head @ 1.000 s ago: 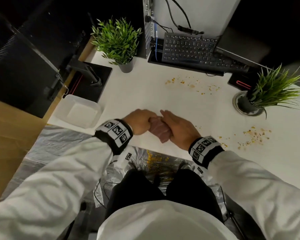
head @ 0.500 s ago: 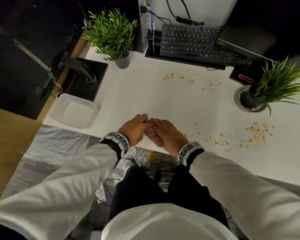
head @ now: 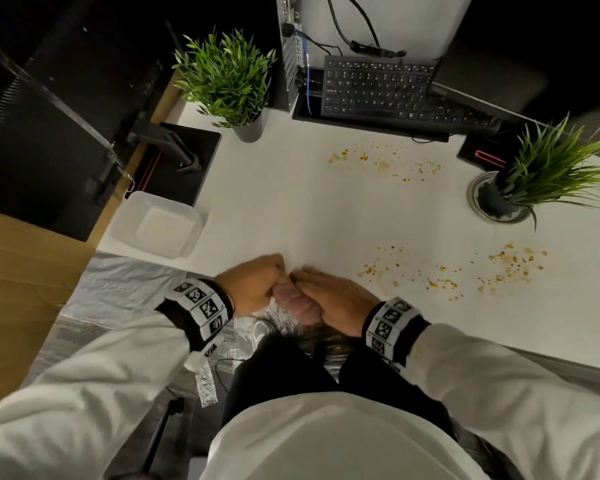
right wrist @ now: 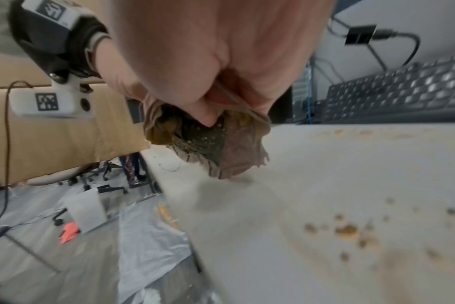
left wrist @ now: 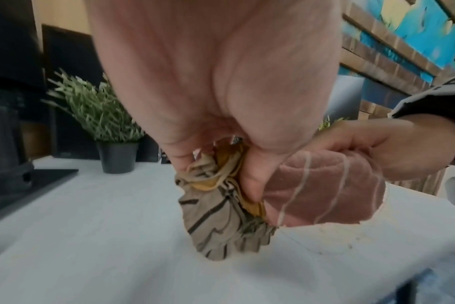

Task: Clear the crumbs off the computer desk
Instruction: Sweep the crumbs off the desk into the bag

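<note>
Evidently midway: both hands, left hand (head: pixel 253 284) and right hand (head: pixel 336 299), grip a bunched cloth (head: pixel 295 301) at the worktop (head: pixel 291 209) edge, while crumbs (head: pixel 513 261) remain by the keyboard (head: pixel 378 90) and rightward.

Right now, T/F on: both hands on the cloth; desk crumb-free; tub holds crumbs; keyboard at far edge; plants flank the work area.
1. Both the left hand and right hand grip the cloth. True.
2. The desk is crumb-free. False: crumbs lie to the right, more near the keyboard.
3. The plastic tub holds crumbs. False: it looks empty.
4. The keyboard sits at the far edge. True.
5. Both plants stand left of the hands. False: one plant left, one plant right.
</note>
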